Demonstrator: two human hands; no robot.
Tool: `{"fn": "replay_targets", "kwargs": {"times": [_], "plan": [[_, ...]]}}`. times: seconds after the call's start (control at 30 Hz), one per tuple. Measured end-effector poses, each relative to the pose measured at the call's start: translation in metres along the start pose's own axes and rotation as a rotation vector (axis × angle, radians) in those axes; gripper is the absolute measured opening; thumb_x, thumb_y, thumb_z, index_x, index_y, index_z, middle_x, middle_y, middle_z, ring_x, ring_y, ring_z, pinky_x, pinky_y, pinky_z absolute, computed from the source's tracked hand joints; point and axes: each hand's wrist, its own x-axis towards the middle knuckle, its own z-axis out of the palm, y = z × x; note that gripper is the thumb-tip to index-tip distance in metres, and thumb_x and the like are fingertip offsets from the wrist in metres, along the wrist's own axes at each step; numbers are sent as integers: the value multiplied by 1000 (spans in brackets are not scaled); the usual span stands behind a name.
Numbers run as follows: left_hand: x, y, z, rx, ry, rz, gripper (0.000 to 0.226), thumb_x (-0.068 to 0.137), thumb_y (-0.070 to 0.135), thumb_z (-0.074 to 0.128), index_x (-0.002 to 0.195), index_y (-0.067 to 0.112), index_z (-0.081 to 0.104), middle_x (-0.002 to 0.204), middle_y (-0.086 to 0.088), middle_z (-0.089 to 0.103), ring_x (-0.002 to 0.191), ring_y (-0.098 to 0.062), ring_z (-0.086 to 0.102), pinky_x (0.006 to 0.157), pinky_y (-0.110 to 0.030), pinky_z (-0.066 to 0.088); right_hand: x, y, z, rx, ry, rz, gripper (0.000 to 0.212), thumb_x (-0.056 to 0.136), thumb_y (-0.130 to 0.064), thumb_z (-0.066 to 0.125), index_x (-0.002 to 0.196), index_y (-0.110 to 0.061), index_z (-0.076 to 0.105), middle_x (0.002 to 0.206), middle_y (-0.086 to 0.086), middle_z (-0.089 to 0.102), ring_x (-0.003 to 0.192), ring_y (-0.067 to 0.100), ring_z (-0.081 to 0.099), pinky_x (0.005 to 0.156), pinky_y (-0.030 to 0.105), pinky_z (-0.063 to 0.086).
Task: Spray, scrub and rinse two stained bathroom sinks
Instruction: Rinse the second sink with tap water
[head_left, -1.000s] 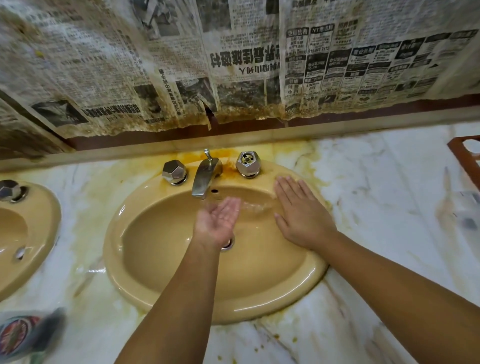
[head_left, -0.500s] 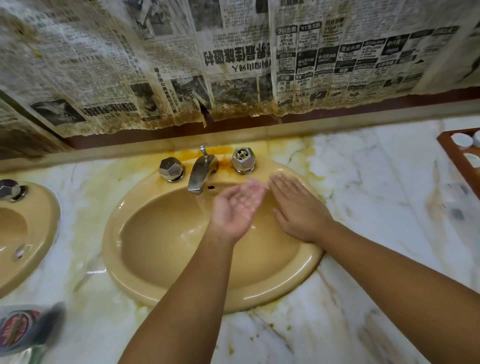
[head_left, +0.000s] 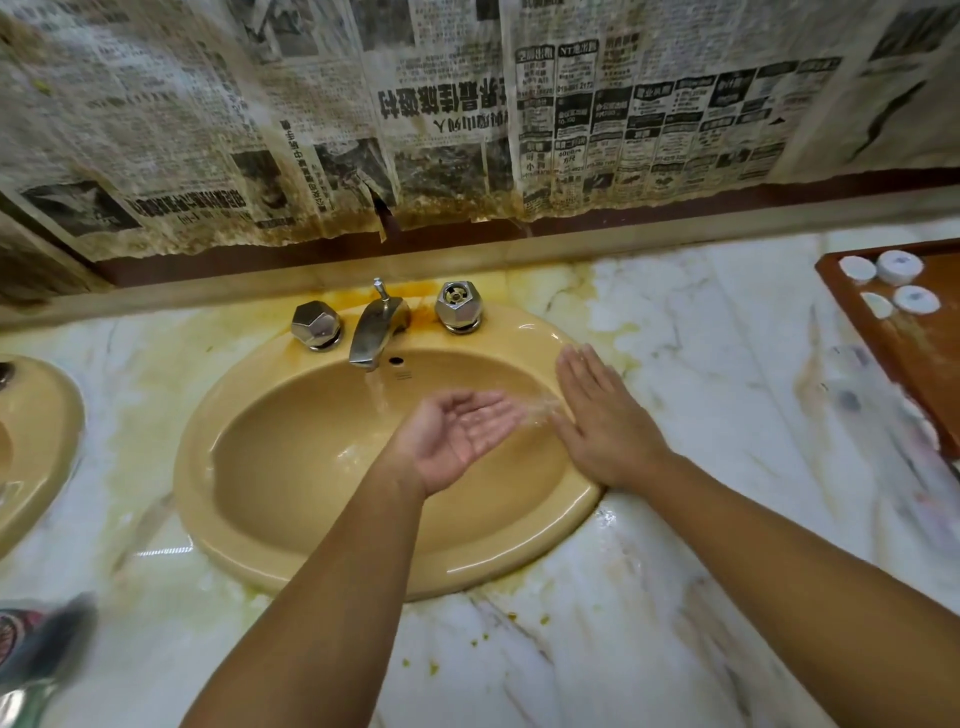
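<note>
Mustard-yellow sink (head_left: 249, 525) sitting in the stained marble counter (head_left: 727, 405), faucet (head_left: 375, 332) running water into the basin. Cupping the left hand (head_left: 457, 434) palm-up, fingers loose, gripping nothing, flinging water rightward. Pressing the right hand (head_left: 605, 415) flat and open against the sink's right inner wall. Second sink (head_left: 47, 441) lying at far left.

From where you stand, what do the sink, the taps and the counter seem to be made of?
Sink: likely glazed ceramic, mustard yellow, with bright glossy highlights along its rim.
Taps: metal, probably chrome or nickel plated; the faceted knobs and spout reflect light but look dulled.
Counter: looks like polished marble, white with grey veins, stained yellow near the sink; could be an imitation.
</note>
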Motion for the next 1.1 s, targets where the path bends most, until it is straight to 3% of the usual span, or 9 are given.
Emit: {"fn": "replay_targets", "kwargs": {"times": [0.13, 0.23, 0.37, 0.43, 0.63, 0.7, 0.8, 0.97, 1.1], "plan": [[10, 25, -25, -388, 225, 271, 32, 108, 14, 37, 116, -9, 58, 140, -26, 58, 130, -39, 57, 111, -44, 48, -16, -22, 9, 22, 35, 102, 77, 97, -43, 21, 163, -4, 13, 172, 9, 5, 159, 23, -3, 128, 51, 0], [9, 25, -9, -478, 42, 334, 35, 105, 12, 43, 129, -10, 56, 136, -27, 62, 125, -40, 61, 107, -45, 51, -62, -21, 17, 52, 38, -17, 70, 104, -43, 22, 164, -7, 13, 172, 6, 4, 159, 18, -2, 128, 48, 2], [-9, -24, 21, 66, -192, -14, 46, 97, 15, 48, 131, -13, 57, 131, -31, 64, 123, -42, 64, 107, -47, 51, -73, 7, 9, 10, -15, -111, 70, 106, -51, 15, 165, -13, 9, 172, -2, -1, 159, 13, -5, 128, 44, 6], [-17, -43, 16, 256, -121, -66, 43, 101, 18, 44, 126, -12, 61, 124, -30, 68, 120, -40, 66, 105, -45, 53, -54, 12, 4, 41, -4, 31, 74, 102, -52, 11, 165, -12, 9, 173, 3, 1, 159, 20, -2, 129, 45, 4], [-56, -55, -45, 863, 148, 87, 32, 104, 21, 46, 107, 5, 74, 98, -9, 78, 90, -20, 75, 85, -30, 57, -72, -60, 22, -11, 78, 86, 70, 97, -41, 32, 152, 2, 39, 164, 25, 27, 156, 38, 14, 126, 57, 8], [-67, -46, -67, 1042, 193, 173, 29, 103, 22, 49, 104, 10, 75, 94, -5, 77, 83, -16, 75, 87, -33, 55, -96, -95, 30, -21, 98, -42, 54, 101, -39, 36, 133, -4, 61, 138, 19, 60, 140, 38, 44, 123, 58, 21], [-74, -31, -101, 1437, 249, 306, 27, 102, 24, 51, 97, 11, 74, 86, 0, 75, 78, -16, 74, 85, -36, 56, -101, -145, 37, -5, 102, -123, 39, 102, -39, 37, 101, -16, 68, 92, 5, 67, 94, 31, 61, 101, 47, 39], [-94, -10, -151, 1898, 457, 418, 36, 95, 43, 42, 107, 28, 71, 100, 4, 75, 97, -24, 68, 83, -37, 54, -72, -172, 16, 34, -252, -377, 50, 106, -55, 18, 123, -30, 59, 109, -4, 70, 97, 24, 64, 82, 40, 40], [-106, 7, -180, 2002, 566, 469, 50, 87, 46, 29, 102, 25, 72, 98, 3, 73, 99, -27, 64, 76, -36, 51, -48, -135, -10, -153, -459, -75, 70, 105, -62, 11, 94, -23, 69, 96, 2, 71, 92, 25, 61, 75, 36, 33]]}}
